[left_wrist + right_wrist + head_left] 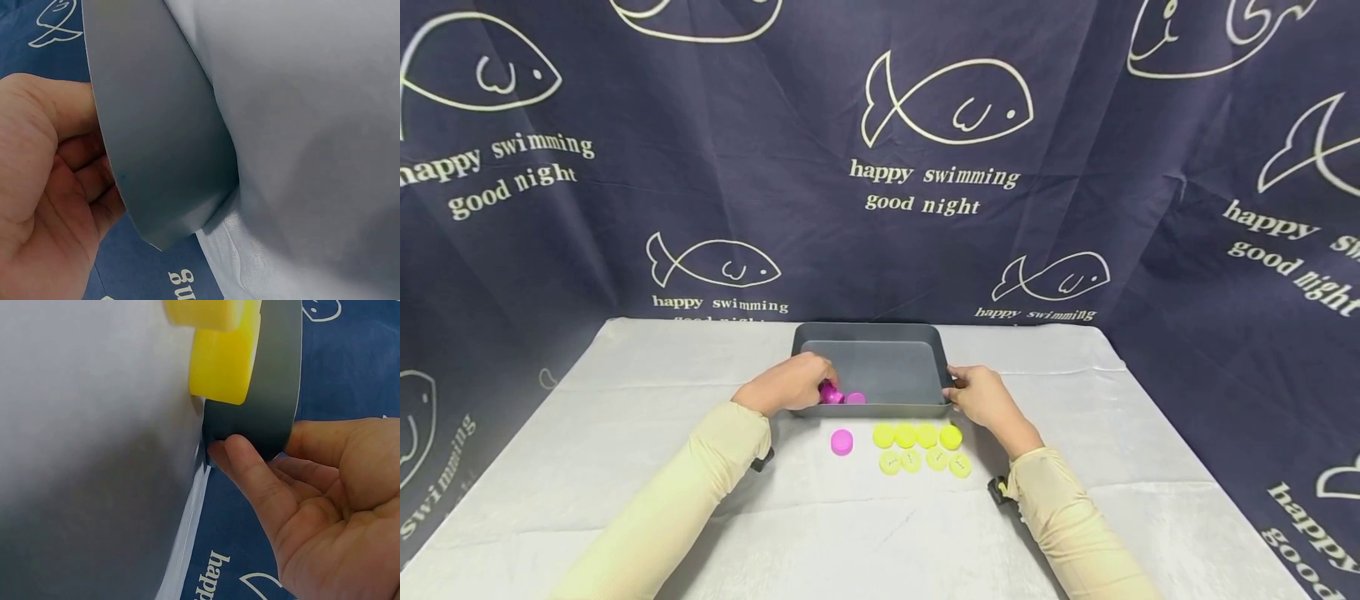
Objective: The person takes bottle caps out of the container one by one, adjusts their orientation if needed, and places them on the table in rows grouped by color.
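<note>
A dark grey rectangular tray stands on the table near its back edge. My left hand reaches over the tray's front left corner, with its curled fingers on magenta round caps inside. Beside them in the tray lies another magenta cap. In the left wrist view, the tray wall hides the fingertips. My right hand grips the tray's right side near the front corner; the right wrist view shows its fingers around the wall's end.
One magenta cap lies on the white-covered table before the tray. To its right are two rows of yellow round caps; the nearer row bears small dark markings. A dark blue fish-print curtain hangs behind.
</note>
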`<act>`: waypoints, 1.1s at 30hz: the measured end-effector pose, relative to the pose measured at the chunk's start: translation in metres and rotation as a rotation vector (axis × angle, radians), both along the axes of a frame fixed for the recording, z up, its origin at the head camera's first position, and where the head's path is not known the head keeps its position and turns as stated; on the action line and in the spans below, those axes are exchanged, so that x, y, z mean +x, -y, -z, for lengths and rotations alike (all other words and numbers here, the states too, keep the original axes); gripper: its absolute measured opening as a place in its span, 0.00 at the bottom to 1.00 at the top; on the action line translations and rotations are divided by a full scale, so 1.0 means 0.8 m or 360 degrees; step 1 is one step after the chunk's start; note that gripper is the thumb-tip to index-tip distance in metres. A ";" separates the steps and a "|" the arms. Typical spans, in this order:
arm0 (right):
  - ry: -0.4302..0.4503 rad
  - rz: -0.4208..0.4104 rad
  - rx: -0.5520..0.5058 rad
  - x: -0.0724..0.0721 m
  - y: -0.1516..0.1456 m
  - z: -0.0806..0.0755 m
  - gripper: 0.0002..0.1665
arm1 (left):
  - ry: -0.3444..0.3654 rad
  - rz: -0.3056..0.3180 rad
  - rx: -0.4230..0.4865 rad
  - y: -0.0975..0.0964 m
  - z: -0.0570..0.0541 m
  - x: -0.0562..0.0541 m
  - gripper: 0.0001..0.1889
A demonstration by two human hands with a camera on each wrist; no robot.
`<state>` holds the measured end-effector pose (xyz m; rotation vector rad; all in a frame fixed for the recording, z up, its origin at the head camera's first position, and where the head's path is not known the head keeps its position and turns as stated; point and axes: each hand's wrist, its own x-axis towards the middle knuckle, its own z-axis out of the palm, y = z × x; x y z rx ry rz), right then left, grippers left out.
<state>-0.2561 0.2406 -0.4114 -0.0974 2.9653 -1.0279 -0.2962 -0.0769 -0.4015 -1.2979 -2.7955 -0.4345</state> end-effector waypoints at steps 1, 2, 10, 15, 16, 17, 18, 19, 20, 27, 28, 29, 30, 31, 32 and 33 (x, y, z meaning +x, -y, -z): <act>-0.0007 -0.0002 0.0003 0.000 0.000 0.000 0.30 | -0.0011 0.0012 0.0004 0.001 0.000 0.000 0.15; -0.0012 -0.0004 0.0007 0.000 0.000 0.000 0.30 | -0.0016 0.0018 0.0010 0.002 0.000 0.000 0.16; -0.0005 0.0016 0.0022 0.000 0.002 0.000 0.31 | -0.0043 -0.0032 0.0116 0.010 -0.001 0.002 0.11; 0.0001 0.0016 0.0015 0.000 0.003 0.000 0.30 | -0.0097 -0.0060 0.0197 0.012 -0.002 0.007 0.09; 0.0001 0.0015 0.0017 0.000 0.003 0.000 0.30 | -0.0106 -0.0065 0.0214 0.013 -0.003 0.008 0.08; 0.0002 0.0016 0.0020 0.000 0.003 0.000 0.30 | -0.0109 -0.0072 0.0236 0.013 -0.004 0.010 0.08; 0.0000 0.0014 0.0024 0.000 0.003 0.000 0.30 | -0.0109 -0.0083 0.0253 0.014 -0.005 0.013 0.08; 0.0001 0.0011 0.0028 0.000 0.002 0.000 0.30 | -0.0100 -0.0098 0.0269 0.015 -0.007 0.015 0.08; 0.0000 0.0008 0.0034 0.000 0.002 0.000 0.30 | -0.0091 -0.0108 0.0285 0.016 -0.008 0.018 0.08; 0.0008 0.0011 0.0038 0.000 0.000 0.001 0.31 | -0.0061 -0.0122 0.0361 0.016 -0.016 0.040 0.06; 0.0009 0.0007 0.0037 0.000 0.000 0.001 0.31 | -0.0057 -0.0118 0.0369 0.017 -0.015 0.044 0.06; 0.0012 0.0002 0.0033 0.000 0.000 0.002 0.31 | -0.0054 -0.0114 0.0380 0.017 -0.015 0.048 0.06; 0.0015 -0.0004 0.0026 -0.001 0.000 0.002 0.31 | -0.0048 -0.0113 0.0394 0.018 -0.014 0.052 0.06; 0.0017 -0.0006 0.0017 -0.001 0.000 0.002 0.31 | -0.0038 -0.0116 0.0407 0.019 -0.013 0.056 0.07; 0.0016 -0.0010 0.0010 -0.001 0.000 0.002 0.31 | -0.0024 -0.0116 0.0421 0.020 -0.012 0.060 0.07; 0.0017 -0.0011 0.0000 -0.001 0.000 0.002 0.31 | -0.0009 -0.0115 0.0429 0.020 -0.011 0.064 0.07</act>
